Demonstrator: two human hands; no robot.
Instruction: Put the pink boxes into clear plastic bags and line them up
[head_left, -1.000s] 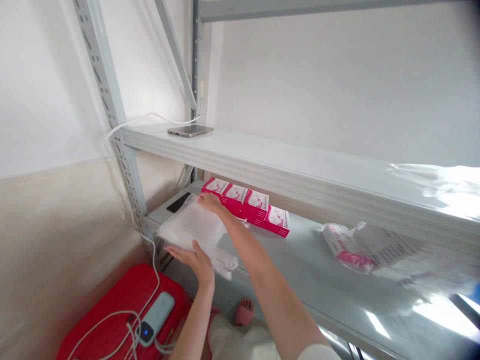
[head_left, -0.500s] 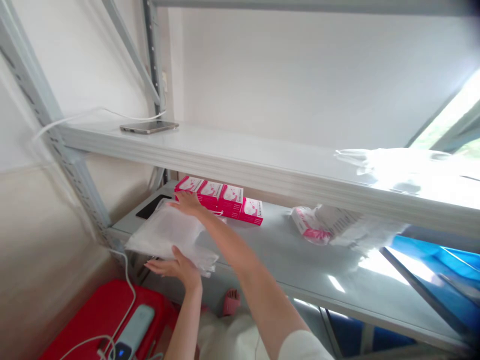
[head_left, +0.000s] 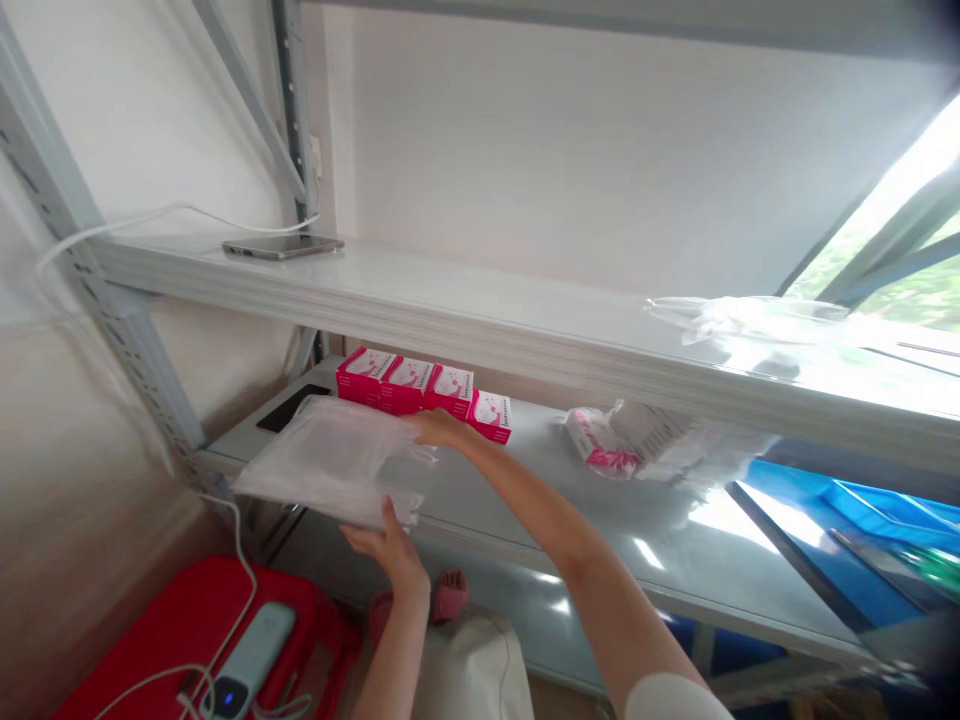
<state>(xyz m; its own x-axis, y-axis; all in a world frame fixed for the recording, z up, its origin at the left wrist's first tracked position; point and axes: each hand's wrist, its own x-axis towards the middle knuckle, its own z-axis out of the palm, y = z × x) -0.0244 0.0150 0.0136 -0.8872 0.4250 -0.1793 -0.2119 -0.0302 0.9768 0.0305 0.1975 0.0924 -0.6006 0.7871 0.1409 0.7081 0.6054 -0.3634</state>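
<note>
A flat stack of clear plastic bags extends over the front edge of the lower shelf at the left. My left hand grips its near edge, thumb on top and fingers underneath. At the bags' right end my right hand has its fingers closed on the edge by the loose handles. Just behind the bags is a row of pink and white boxes, some stacked. A dark phone-like slab lies behind the bags' left side.
A phone with a white cable rests on the upper shelf. Farther right are a bagged pink box and a blue bin. Below left, a red stool carries a pale power bank.
My right hand has slid from the top of the bags to their right edge. My left hand has shifted right along the near edge. The view has moved slightly.
</note>
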